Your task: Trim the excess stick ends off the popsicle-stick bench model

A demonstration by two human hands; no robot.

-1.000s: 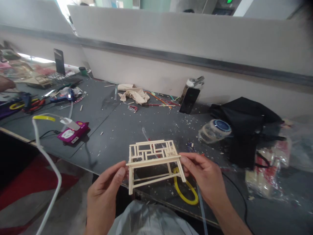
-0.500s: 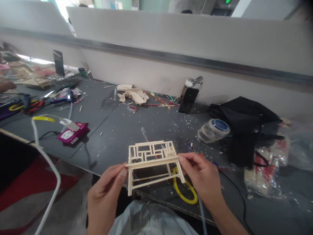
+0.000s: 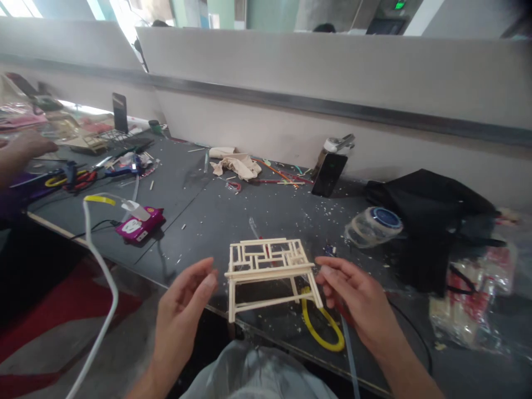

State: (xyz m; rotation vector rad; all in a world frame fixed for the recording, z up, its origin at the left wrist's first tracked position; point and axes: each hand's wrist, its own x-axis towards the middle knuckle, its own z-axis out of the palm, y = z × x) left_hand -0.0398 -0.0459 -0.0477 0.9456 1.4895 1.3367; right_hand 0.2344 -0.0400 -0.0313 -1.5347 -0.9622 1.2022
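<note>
Stick frame [image 3: 270,272] of pale wooden rods, upright at the front edge of the dark table [image 3: 199,221], between the two hands. Its upper part is a lattice of short crosspieces; a long double rail crosses the front above splayed legs and a lower bar. The left hand [image 3: 183,310] lies just beside the rail's left end, thumb and fingers slightly parted, with a gap between fingertips and wood. The right hand [image 3: 361,299] is half curled at the opposite end, thumb and forefinger parted and not clamped on the rail; whether a fingertip touches the rail cannot be told.

A yellow loop [image 3: 322,334] lies beside the right leg, with a translucent strip [image 3: 351,354] under the right hand. To the right are a clear jar [image 3: 369,228] with a blue lid, tipped on its side, a black bag [image 3: 428,221] and clear plastic packets [image 3: 467,305]. Beyond the frame, a crumpled beige cloth [image 3: 238,166] and a propped phone [image 3: 329,175] lie near the partition [image 3: 270,124]. To the left are a magenta power strip [image 3: 140,226], a white tube [image 3: 106,271], a blue tool [image 3: 133,168] and another person's hand [image 3: 31,147].
</note>
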